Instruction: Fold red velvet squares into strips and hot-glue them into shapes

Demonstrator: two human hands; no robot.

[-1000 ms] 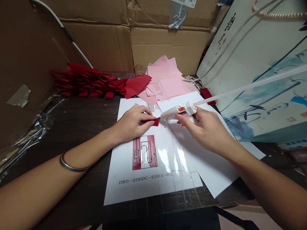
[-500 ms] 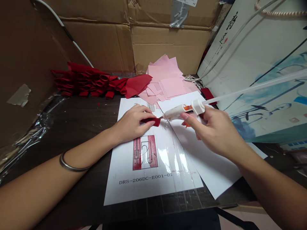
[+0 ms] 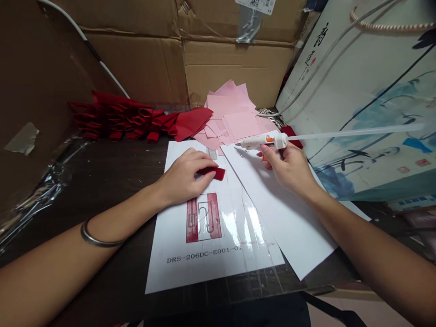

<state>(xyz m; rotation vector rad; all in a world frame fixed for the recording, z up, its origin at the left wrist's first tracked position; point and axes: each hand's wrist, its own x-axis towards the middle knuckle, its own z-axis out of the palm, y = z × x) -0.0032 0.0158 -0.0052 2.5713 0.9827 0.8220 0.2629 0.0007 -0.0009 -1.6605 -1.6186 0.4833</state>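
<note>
Left hand [image 3: 187, 176] rests on the upper half of the printed sheet [image 3: 163, 277], thumb and fingers pinching a small dark red strip [image 3: 220, 174] against it, one end poking out rightward. Right hand [image 3: 291, 168] grips a white glue gun [image 3: 262, 142] beyond the sheet's upper right, a long translucent stick [image 3: 354, 132] trailing from its back. Dark wood-look table [image 3: 119, 190] surrounds the sheet, with clear tape running over the sheet's right part and the table's near edge. A blank white sheet [image 3: 303, 250] lies against the printed sheet's right side. Beyond the printed sheet sit loose pink paper squares [image 3: 241, 125]; to their left, past its upper left corner, a row of folded red pieces [image 3: 116, 119]. Farther right of it leans a white panel painted in blue [image 3: 371, 109], and cardboard [image 3: 235, 68] walls off the back. Half a second ago the nozzle was at the strip's exposed end; now it has drawn off up and right, away from the strip, while the left hand keeps its pinch.
</note>
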